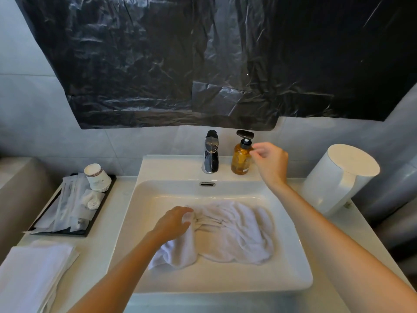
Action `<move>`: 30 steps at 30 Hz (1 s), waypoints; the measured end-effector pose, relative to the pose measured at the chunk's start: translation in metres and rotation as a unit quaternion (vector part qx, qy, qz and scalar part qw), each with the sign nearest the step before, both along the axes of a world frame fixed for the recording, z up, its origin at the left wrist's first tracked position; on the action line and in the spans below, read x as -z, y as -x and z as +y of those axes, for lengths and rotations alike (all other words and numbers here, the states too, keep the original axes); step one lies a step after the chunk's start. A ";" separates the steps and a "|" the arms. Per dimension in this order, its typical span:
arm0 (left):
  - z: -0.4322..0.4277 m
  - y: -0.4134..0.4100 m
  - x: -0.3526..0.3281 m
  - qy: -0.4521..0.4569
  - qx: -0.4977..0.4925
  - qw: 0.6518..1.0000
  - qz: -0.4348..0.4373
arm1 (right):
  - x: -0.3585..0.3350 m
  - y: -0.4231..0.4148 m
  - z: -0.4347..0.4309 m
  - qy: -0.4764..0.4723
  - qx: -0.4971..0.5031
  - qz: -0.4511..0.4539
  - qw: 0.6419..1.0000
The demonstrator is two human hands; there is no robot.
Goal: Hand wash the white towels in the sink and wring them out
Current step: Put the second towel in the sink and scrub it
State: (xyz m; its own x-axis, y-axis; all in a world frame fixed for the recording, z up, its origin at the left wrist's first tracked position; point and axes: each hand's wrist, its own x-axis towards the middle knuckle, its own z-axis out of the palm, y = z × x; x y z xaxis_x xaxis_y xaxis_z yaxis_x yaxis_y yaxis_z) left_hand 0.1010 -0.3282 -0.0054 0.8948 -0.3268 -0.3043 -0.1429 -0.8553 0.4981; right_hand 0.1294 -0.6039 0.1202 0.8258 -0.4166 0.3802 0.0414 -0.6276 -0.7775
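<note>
White crumpled towel [234, 231]: matt, napped cloth. White rectangular sink basin [158, 170]: smooth, glossy, ceramic-looking; curved tap [211, 154]: mirror-polished metal. Black wall sheet [203, 64]: crinkled, shiny plastic film.

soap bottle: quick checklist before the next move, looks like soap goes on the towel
1. Towel in the sink: ok, crumpled in the basin.
2. Left hand steadying the towel: ok, rests on its left end.
3. Right hand on the pump: not ok, fingers are beside the soap bottle neck, below the pump.
4. Pump spout aimed over the basin: cannot tell.
5. Faucet running: not ok, no stream shows.
6. Towel wet: cannot tell.
</note>
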 end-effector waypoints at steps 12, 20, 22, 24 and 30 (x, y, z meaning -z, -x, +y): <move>0.009 -0.003 0.032 0.020 -0.017 0.999 0.037 | 0.002 -0.064 0.011 0.167 -0.033 0.075 0.983; 0.011 0.015 0.021 -0.032 -0.039 0.997 0.057 | -0.004 -0.038 0.008 0.155 -0.063 0.067 0.984; 0.012 0.019 0.021 -0.048 -0.045 0.997 0.047 | -0.006 -0.019 0.007 0.153 -0.073 0.049 0.984; 0.013 0.022 0.022 -0.056 -0.059 0.996 0.043 | -0.008 0.000 0.007 0.146 -0.083 0.042 0.985; 0.015 0.026 0.018 -0.063 -0.130 0.988 0.057 | 0.001 0.051 0.020 0.086 -0.143 0.136 0.977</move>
